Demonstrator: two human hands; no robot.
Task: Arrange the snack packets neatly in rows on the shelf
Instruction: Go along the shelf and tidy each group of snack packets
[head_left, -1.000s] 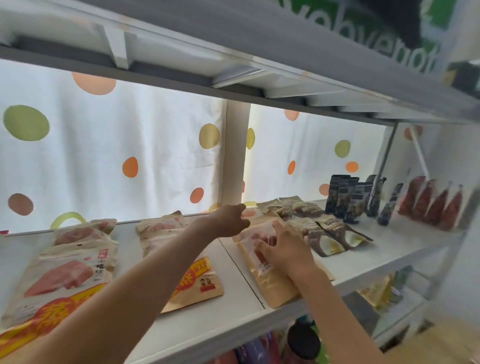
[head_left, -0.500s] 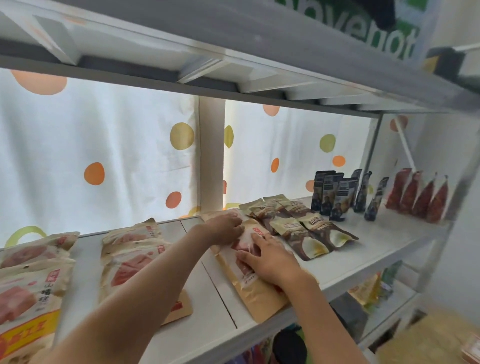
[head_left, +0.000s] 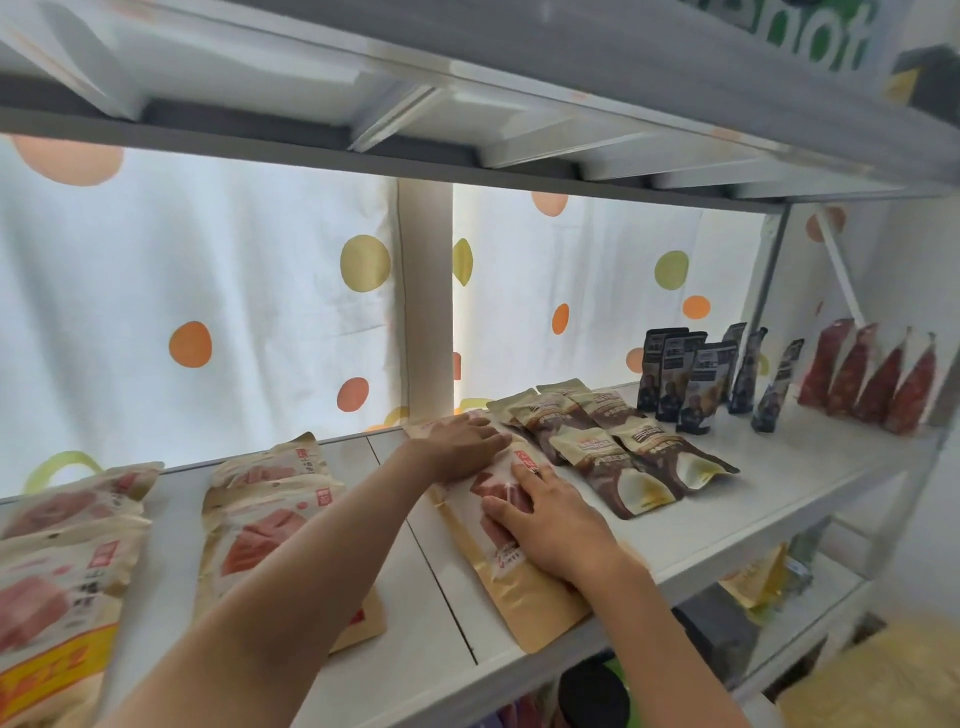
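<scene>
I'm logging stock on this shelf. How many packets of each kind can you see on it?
Tan packets with red contents: at least 6, some overlapping
Brown packets lying flat: at least 5, overlapping
Dark standing pouches: 6
Red standing pouches: 4
Total: at least 21

Two hands on the shelf (head_left: 779, 499): left hand (head_left: 460, 441) and right hand (head_left: 550, 525), both flat on one tan packet (head_left: 511, 587). Left of that grip, at least four more tan packets (head_left: 260, 519) in two stacks. Right of it, about six brown packets (head_left: 613, 447), then about seven dark upright pouches (head_left: 704, 384), then four red pouches (head_left: 878, 379).
</scene>
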